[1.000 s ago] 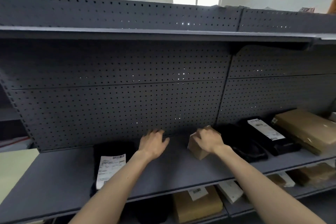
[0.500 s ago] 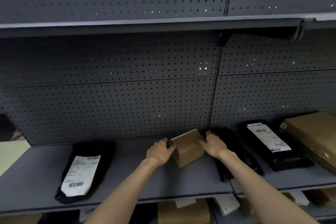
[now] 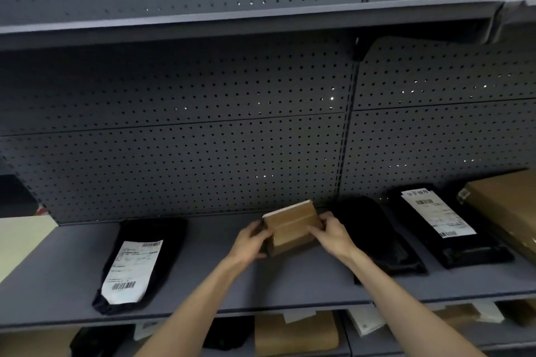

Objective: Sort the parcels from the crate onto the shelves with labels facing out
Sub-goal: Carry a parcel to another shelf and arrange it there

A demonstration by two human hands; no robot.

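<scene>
The small brown cardboard box [image 3: 293,227] sits mid-shelf on the grey metal shelf [image 3: 52,278], between the black poly mailer with a white label [image 3: 139,264] to the left and an unlabelled black mailer [image 3: 377,235] just right. The left hand [image 3: 249,242] and right hand [image 3: 333,233] now both grip its sides; a second ago only the right held it. It has been turned (no label shows on the near face), so orienting probably isn't finished.
</scene>
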